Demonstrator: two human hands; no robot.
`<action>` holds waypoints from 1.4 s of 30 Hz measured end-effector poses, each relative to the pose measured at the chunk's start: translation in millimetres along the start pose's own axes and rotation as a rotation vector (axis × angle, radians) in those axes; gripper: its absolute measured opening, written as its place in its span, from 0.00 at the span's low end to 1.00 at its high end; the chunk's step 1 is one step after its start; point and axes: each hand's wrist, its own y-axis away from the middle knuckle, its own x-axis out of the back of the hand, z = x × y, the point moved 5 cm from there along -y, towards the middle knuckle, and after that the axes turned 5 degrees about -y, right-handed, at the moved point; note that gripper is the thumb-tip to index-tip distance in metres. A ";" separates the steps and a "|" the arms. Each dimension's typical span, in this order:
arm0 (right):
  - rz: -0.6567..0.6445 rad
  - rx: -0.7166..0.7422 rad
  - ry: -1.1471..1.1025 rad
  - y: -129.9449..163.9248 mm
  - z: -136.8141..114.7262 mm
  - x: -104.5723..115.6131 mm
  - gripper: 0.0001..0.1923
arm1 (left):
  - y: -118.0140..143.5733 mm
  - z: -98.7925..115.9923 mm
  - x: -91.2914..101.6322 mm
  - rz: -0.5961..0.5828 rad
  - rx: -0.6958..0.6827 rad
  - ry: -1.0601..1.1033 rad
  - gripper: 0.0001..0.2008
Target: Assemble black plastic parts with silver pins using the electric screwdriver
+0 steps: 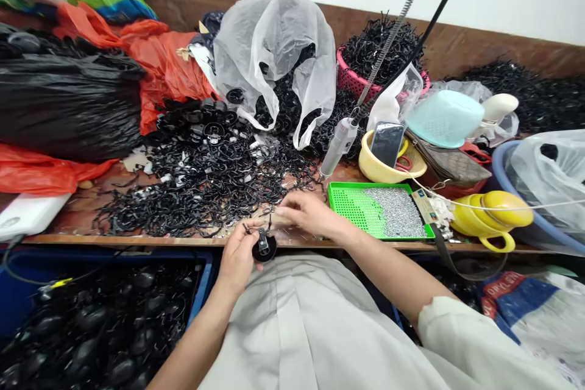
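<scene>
The left hand (237, 256) is gripping a round black part (264, 247) at the table edge (137, 237), fingers closed around it. The right hand (307, 213) is pinching a thin black wire clip (269, 223) just above the part, beside the green tray (354, 204).

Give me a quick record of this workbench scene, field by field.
left hand: left hand holds a round black part at the bench edge
right hand: right hand rests beside it, fingers near the part
bench: pile of black clips, green tray of small silver pieces
hanging tool: electric screwdriver
below bench: blue bin of black parts
</scene>
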 end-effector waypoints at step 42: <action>0.282 0.150 0.078 9.5 -1.9 -15.9 0.09 | -19.3 5.6 -24.8 -0.179 0.106 0.315 0.11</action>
